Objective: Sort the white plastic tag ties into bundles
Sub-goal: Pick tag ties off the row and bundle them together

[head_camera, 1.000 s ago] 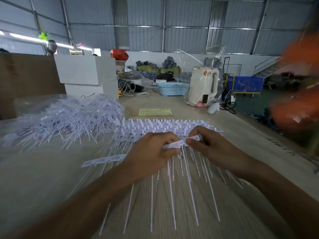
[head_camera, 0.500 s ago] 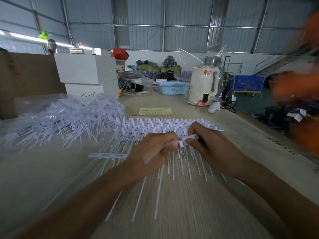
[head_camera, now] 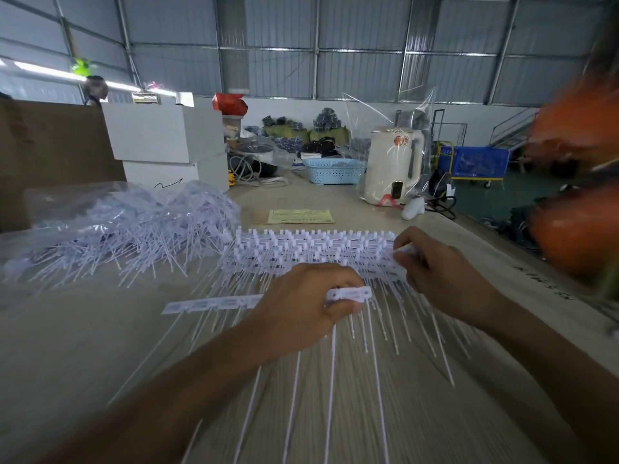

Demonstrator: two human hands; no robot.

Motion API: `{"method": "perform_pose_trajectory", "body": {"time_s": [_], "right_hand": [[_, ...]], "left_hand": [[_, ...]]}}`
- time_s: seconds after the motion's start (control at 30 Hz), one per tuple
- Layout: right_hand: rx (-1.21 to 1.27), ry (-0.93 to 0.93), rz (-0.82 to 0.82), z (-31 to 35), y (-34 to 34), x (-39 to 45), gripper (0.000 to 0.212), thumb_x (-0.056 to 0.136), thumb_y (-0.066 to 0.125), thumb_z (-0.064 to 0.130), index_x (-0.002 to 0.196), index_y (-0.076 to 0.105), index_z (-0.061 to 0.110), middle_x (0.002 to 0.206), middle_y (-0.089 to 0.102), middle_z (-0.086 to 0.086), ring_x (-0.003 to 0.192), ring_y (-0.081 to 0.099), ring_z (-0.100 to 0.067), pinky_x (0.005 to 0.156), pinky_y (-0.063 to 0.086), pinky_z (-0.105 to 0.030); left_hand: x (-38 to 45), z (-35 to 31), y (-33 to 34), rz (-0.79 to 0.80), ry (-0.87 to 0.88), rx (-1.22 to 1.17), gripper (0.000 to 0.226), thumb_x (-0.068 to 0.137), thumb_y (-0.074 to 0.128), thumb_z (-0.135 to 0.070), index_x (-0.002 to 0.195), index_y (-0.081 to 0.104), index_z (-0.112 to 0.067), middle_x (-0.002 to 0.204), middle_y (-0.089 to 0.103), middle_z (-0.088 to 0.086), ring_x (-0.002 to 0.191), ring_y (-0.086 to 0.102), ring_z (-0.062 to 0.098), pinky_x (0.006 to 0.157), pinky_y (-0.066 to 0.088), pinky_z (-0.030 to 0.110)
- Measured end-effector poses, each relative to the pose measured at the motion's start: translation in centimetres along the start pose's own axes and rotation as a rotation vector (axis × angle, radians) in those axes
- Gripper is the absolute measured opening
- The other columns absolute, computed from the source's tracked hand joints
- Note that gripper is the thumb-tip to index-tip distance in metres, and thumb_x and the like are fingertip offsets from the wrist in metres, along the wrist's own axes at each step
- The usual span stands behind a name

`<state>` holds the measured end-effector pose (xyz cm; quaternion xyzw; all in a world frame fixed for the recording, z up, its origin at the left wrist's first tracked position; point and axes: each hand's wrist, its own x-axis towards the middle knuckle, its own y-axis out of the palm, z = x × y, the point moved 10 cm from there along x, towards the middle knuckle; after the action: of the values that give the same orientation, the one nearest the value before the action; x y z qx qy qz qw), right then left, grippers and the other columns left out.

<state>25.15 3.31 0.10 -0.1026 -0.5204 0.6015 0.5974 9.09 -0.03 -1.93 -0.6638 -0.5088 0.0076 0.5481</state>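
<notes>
Crosswise, tie strip (head_camera: 348,294) clenched in left hand (head_camera: 301,303) — tails toward viewer — right hand (head_camera: 432,262) pinching stacked ties (head_camera: 315,249).

Head view, close, looking down over table (head_camera: 100,346).

Wooden table (head_camera: 83,356) bearing tag ties (head_camera: 311,252), kettle (head_camera: 393,169), basket (head_camera: 333,170).

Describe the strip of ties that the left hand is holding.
The strip of ties is white plastic: a flat bar of joined heads, its long thin tails hanging down toward the person. It lies roughly level just above the wooden table. The left hand grips its middle, so both ends stick out. The right hand is off it, at the stacked strips behind.
</notes>
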Motion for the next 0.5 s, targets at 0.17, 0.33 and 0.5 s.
{"method": "perform_pose_trajectory", "body": {"time_s": [0.17, 0.33, 0.5], "right_hand": [[0.468, 0.114, 0.24, 1.0, 3.6, -1.1, 0.021, 0.106, 0.043, 0.021, 0.106, 0.056, 0.037, 0.061, 0.063, -0.01, 0.043, 0.058, -0.026, 0.041, 0.046, -0.028], [0.486, 0.045, 0.271, 3.8, 4.8, -1.5, 0.029, 0.107, 0.041, 0.012, 0.119, 0.061, 0.03, 0.062, 0.058, -0.018, 0.035, 0.042, -0.016, 0.036, 0.034, -0.021], [0.705, 0.253, 0.273, 2.7, 5.6, -1.5, 0.019, 0.105, 0.044, 0.013, 0.112, 0.061, 0.009, 0.047, 0.041, 0.002, 0.033, 0.026, -0.009, 0.035, 0.021, -0.015]], "left_hand": [[-0.2, 0.9, -0.8, -0.077, -0.066, -0.039, 0.021, 0.087, 0.067, -0.039, 0.107, 0.063, -0.036, 0.088, 0.07, -0.016, 0.078, 0.066, 0.003, 0.07, 0.055, 0.038], [-0.3, 1.4, -0.9, -0.11, -0.106, -0.061, 0.025, 0.082, 0.072, -0.039, 0.094, 0.051, -0.034, 0.083, 0.065, -0.018, 0.076, 0.064, 0.003, 0.067, 0.054, 0.04], [-0.2, 1.7, -1.0, -0.097, -0.133, -0.06, 0.032, 0.083, 0.077, -0.036, 0.093, 0.047, -0.034, 0.079, 0.069, -0.012, 0.066, 0.065, 0.009, 0.06, 0.055, 0.044]]}}
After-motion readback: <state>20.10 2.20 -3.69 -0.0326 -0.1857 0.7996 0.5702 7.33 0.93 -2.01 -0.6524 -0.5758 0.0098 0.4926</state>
